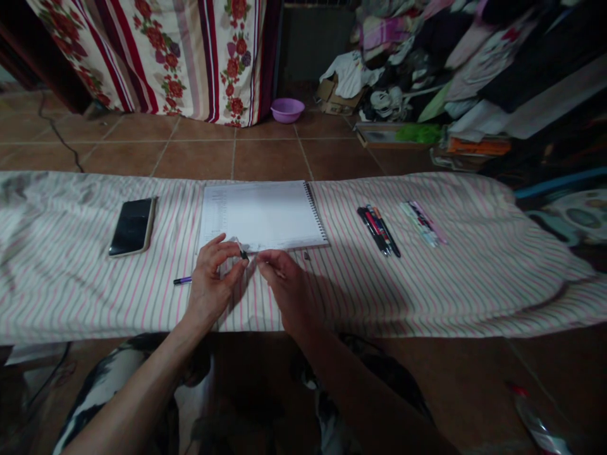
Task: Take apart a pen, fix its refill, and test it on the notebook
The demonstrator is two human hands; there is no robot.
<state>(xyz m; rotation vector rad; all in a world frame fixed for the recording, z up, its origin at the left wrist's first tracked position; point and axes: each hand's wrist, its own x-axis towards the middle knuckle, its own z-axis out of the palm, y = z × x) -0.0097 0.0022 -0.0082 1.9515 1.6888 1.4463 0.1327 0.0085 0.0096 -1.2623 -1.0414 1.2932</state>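
My left hand (213,275) is closed in a pinch on a small slim piece with a dark end (244,254), at the front edge of an open spiral notebook (265,215). Close beside it, my right hand (287,281) has its fingers pressed together; whatever they hold is too small to make out. The two hands are apart by a narrow gap. A purple and black pen (183,280) lies partly hidden behind my left hand. Just right of my right hand, a small dark shiny piece (306,254) rests on the striped cloth (142,297).
A phone (133,226) lies at the left. To the right are a bundle of dark pens (378,230) and some pale pens (423,223). On the tiled floor beyond stand a purple basin (287,111) and a cardboard box (336,100). A bottle (538,420) lies at the lower right.
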